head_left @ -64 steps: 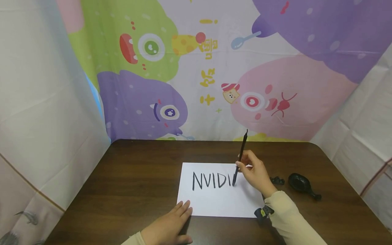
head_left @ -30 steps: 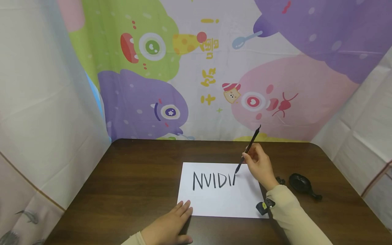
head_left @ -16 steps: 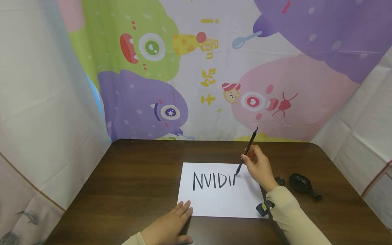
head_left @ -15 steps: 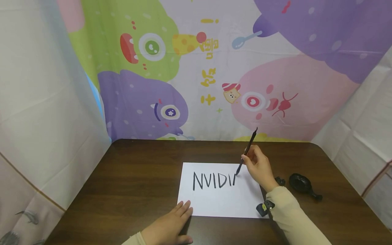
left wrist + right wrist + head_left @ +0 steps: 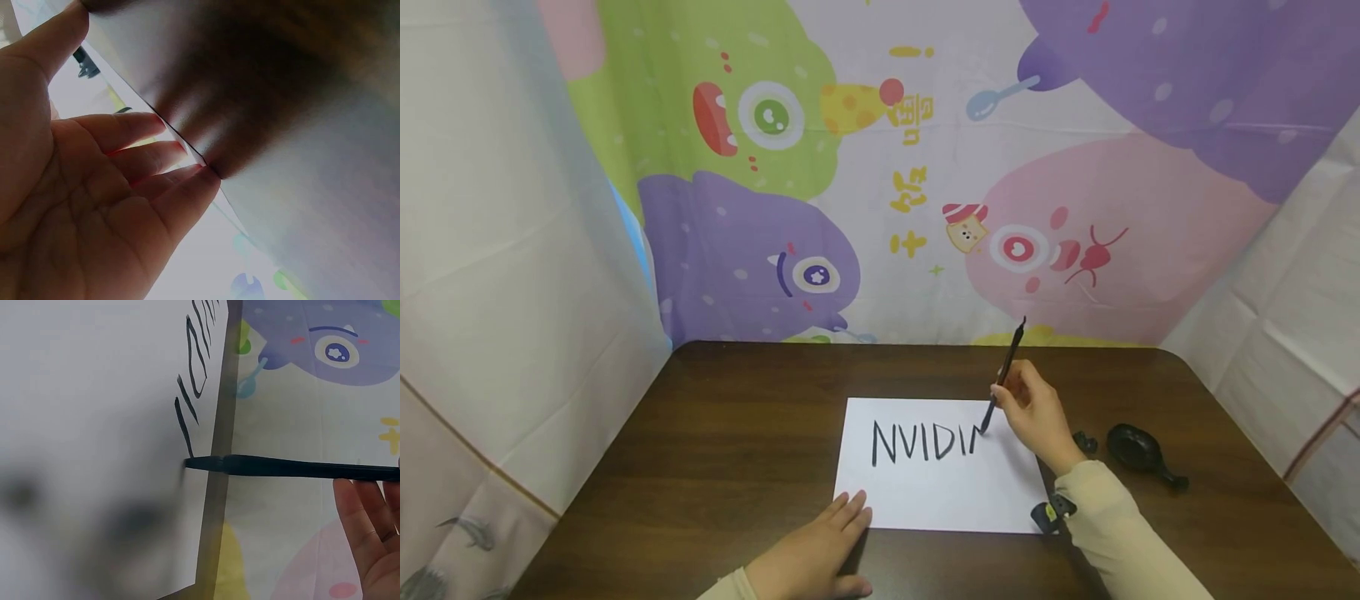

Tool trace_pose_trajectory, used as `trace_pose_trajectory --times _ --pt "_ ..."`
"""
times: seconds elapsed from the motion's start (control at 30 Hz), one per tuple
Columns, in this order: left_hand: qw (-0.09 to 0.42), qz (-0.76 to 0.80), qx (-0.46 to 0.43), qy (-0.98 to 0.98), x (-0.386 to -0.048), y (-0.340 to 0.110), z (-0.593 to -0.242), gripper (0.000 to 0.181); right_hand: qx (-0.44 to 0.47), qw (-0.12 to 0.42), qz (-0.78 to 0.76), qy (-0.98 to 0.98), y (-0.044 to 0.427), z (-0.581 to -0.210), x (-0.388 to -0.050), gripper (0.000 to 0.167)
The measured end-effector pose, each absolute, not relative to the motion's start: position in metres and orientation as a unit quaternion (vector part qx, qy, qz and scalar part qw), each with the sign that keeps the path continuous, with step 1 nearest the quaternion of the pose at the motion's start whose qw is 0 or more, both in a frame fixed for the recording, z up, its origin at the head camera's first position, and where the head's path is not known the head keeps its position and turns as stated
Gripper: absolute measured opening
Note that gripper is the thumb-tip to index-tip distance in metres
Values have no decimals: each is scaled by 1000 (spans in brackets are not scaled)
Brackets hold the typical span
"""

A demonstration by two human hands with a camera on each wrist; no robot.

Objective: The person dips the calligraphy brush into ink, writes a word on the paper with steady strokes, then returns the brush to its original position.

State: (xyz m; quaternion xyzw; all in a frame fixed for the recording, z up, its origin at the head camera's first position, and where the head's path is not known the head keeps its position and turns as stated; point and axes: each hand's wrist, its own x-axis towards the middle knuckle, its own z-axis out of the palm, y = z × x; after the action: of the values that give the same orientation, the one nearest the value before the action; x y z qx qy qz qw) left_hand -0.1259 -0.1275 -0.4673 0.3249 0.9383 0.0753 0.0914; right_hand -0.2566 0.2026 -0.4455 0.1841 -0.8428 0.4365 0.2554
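Black letters "NVIDI" and part of another letter run across a white sheet of paper [image 5: 925, 500] on the table. Upright and slightly tilted, a black writing brush [image 5: 1011, 354] is pinched by my right hand [image 5: 1036, 412]. In the right wrist view, the tip of the writing brush [image 5: 281, 466] touches the paper at the top of the last slanted stroke. My left hand [image 5: 816, 542] rests at the paper's lower left corner, fingers straight on the sheet and thumb on the wood. The left wrist view shows the fingertips of my left hand [image 5: 81, 194] along the paper's edge.
Right of the paper lies a black ladle-shaped dish [image 5: 1135, 448] with a short handle. A small black object [image 5: 1086, 442] sits between it and my right wrist, partly hidden. A cartoon-printed cloth [image 5: 917, 292] hangs behind the dark wooden table [image 5: 722, 433].
After finishing a slanted stroke, my right hand moved up to its top with the brush, then slightly down and right, starting a short new stroke. My left hand stayed still.
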Motion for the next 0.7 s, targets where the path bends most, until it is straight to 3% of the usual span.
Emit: trace_pose_trajectory --times 0.7 --pt "91 73 321 940 -126 -127 -469 83 191 233 415 -858 209 -440 -247 20"
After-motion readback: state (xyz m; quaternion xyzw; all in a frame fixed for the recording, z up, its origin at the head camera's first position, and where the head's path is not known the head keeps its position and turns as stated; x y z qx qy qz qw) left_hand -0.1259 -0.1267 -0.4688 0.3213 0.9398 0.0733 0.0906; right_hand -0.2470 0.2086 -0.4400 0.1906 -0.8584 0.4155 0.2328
